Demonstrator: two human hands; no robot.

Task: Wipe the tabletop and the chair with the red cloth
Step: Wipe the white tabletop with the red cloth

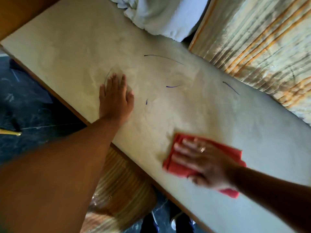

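A pale, dusty tabletop runs from upper left to lower right, marked with a few blue pen strokes. The red cloth lies flat on it near the front edge. My right hand presses down on the cloth with fingers spread; the hand is blurred. My left hand rests palm-down on the bare tabletop farther left, fingers together, holding nothing. Under the table's front edge a chair seat with striped fabric under clear plastic shows beside my left forearm.
A crumpled white cloth lies at the table's far end. A striped, plastic-covered surface borders the table on the right. Dark marbled floor lies to the left, and shoes show below the table edge.
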